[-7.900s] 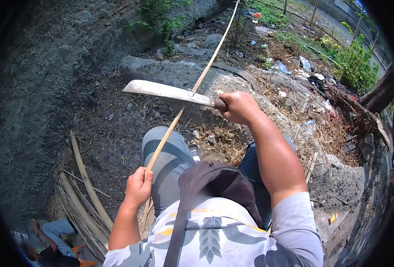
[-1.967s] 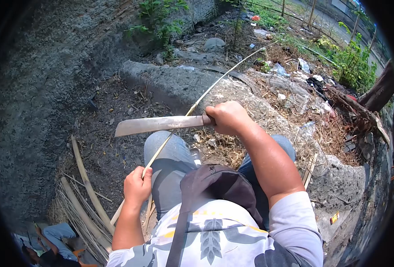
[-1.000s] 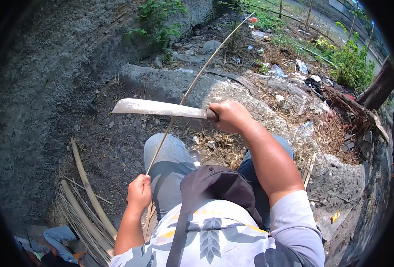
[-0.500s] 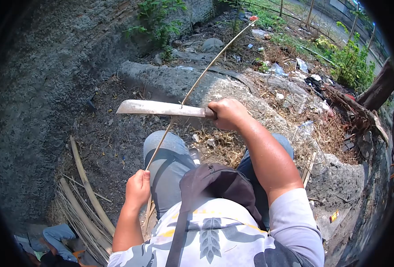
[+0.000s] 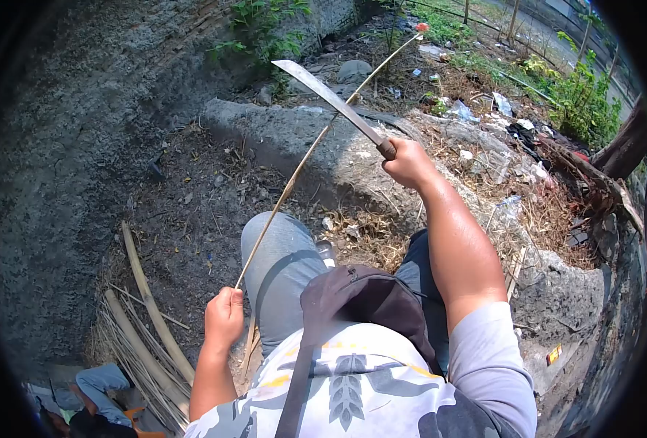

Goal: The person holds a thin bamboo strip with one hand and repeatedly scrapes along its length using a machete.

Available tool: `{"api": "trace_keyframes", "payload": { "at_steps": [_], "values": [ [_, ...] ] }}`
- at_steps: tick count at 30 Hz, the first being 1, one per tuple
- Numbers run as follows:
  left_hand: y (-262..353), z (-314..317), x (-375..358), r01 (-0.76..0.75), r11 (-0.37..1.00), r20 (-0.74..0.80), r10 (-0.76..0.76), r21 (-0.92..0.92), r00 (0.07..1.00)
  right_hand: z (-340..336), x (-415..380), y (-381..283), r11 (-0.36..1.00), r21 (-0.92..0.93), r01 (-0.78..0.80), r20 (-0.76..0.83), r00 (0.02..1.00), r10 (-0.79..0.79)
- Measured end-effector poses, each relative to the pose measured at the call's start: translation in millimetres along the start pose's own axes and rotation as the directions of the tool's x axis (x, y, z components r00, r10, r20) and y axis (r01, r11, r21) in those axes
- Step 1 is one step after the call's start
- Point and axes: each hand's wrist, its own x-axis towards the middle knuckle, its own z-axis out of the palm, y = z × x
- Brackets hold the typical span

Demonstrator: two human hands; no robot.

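My left hand (image 5: pixel 225 317) is closed round the near end of a long thin bamboo strip (image 5: pixel 288 190), beside my left knee. The strip slants up and away to the right, its far tip near a small red thing (image 5: pixel 421 28). In my right hand (image 5: pixel 409 162) is the wooden handle of a machete (image 5: pixel 331 98), fingers wrapped round it. Its blade points up and to the left, crossing the strip in this view well out along its length.
Split bamboo lengths (image 5: pixel 148 299) and a bundle of thin strips (image 5: pixel 130 350) lie on the ground at left. A rough wall (image 5: pixel 53 168) rises behind them. A low concrete ledge (image 5: pixel 265 131) runs ahead, with litter (image 5: pixel 462 111) beyond. Another person's leg (image 5: pixel 103 387) shows lower left.
My right hand has moved the machete forward and to the right along the strip. Its blade has swung from nearly level to pointing up and left. My left hand keeps its grip.
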Motion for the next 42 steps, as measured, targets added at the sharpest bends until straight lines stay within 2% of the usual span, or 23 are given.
{"api": "trace_keyframes", "payload": {
  "at_steps": [2, 3, 6, 7, 8, 11, 13, 15, 17, 18, 21, 22, 24, 27, 29, 30, 31, 33, 35, 37, 39, 40, 42],
  "values": [
    [1, 7, 1, 0.014, 0.999, -0.008, -0.014, -0.034, 1.000, 8, -8, -11, 0.998, 0.020, 0.060, 0.007, 0.998, -0.060],
    [5, 9, 4, 0.013, 0.999, -0.009, -0.014, -0.050, 1.000, 11, -13, -21, 0.989, -0.036, 0.146, 0.045, 0.988, -0.145],
    [15, 13, 14, 0.002, 0.997, 0.003, -0.002, -0.071, 1.000, 20, -33, -49, 0.907, -0.159, 0.390, 0.204, 0.912, -0.357],
    [16, 12, 16, 0.000, 0.998, 0.016, 0.001, -0.063, 1.000, 20, -38, -58, 0.872, -0.180, 0.454, 0.271, 0.876, -0.400],
    [16, 11, 18, -0.003, 0.999, 0.033, 0.005, -0.054, 0.999, 20, -38, -61, 0.836, -0.276, 0.473, 0.354, 0.859, -0.370],
    [7, -10, 10, -0.026, 1.000, 0.068, 0.027, -0.012, 0.997, 19, -25, -33, 0.885, -0.261, 0.386, 0.268, 0.910, -0.317],
    [-9, -25, -1, 0.028, 0.999, 0.063, -0.029, 0.019, 0.998, 16, -10, -11, 0.980, -0.143, 0.138, 0.070, 0.989, -0.129],
    [-14, -33, -11, 0.017, 0.999, 0.025, -0.019, 0.050, 1.000, 5, 6, 4, 0.993, -0.050, -0.109, 0.083, 0.990, 0.113],
    [-14, -32, -13, -0.003, 0.997, 0.021, 0.001, 0.073, 1.000, 5, 4, 9, 0.987, 0.089, -0.134, 0.024, 0.991, 0.132],
    [-13, -28, -15, -0.012, 0.997, 0.017, 0.011, 0.080, 1.000, 3, 2, 1, 0.991, 0.027, -0.132, 0.021, 0.991, 0.132],
    [-8, -12, -8, 0.015, 1.000, 0.036, -0.016, 0.007, 0.999, 25, -7, -9, 0.990, -0.009, 0.141, 0.019, 0.990, -0.141],
    [-6, -8, -4, 0.063, 0.997, 0.076, -0.060, -0.038, 0.995, 25, -16, -24, 0.974, -0.069, 0.216, 0.080, 0.974, -0.210],
    [-1, 0, -1, 0.037, 0.993, 0.095, -0.027, -0.114, 0.995, 28, -28, -40, 0.895, -0.177, 0.409, 0.222, 0.903, -0.368],
    [-6, 0, -6, 0.007, 0.992, 0.134, 0.009, -0.123, 0.991, 23, -30, -46, 0.784, -0.327, 0.528, 0.396, 0.829, -0.394],
    [-12, -11, -15, 0.038, 0.998, 0.201, -0.029, -0.043, 0.979, 15, -26, -37, 0.850, -0.315, 0.421, 0.349, 0.885, -0.309],
    [-15, -15, -22, 0.057, 0.998, 0.223, -0.048, -0.033, 0.974, 12, -19, -26, 0.916, -0.242, 0.320, 0.319, 0.918, -0.236],
    [-17, -18, -29, 0.072, 0.997, 0.239, -0.064, -0.026, 0.969, 9, -13, -17, 0.983, -0.143, 0.116, 0.255, 0.964, -0.077],
    [-20, -17, -34, 0.064, 0.997, 0.233, -0.052, -0.044, 0.971, 8, 1, 0, 0.999, -0.015, -0.030, 0.161, 0.987, 0.032],
    [-21, -8, -37, 0.022, 0.995, 0.201, -0.002, -0.095, 0.980, 15, -1, 6, 0.998, -0.064, -0.006, 0.129, 0.992, 0.015],
    [-18, -4, -32, 0.095, 0.989, 0.223, -0.067, -0.117, 0.973, 12, -6, -4, 0.990, -0.136, 0.043, 0.098, 0.995, -0.030],
    [-19, 2, -29, 0.171, 0.974, 0.262, -0.129, -0.146, 0.956, 9, -19, -25, 0.973, -0.183, 0.141, 0.175, 0.979, -0.109],
    [-19, 7, -28, 0.162, 0.968, 0.266, -0.107, -0.194, 0.958, 10, -23, -36, 0.946, -0.260, 0.191, 0.256, 0.959, -0.123],
    [-18, 14, -19, 0.134, 0.950, 0.262, -0.057, -0.283, 0.963, 14, -31, -49, 0.883, -0.267, 0.386, 0.306, 0.903, -0.302]
  ]
}}
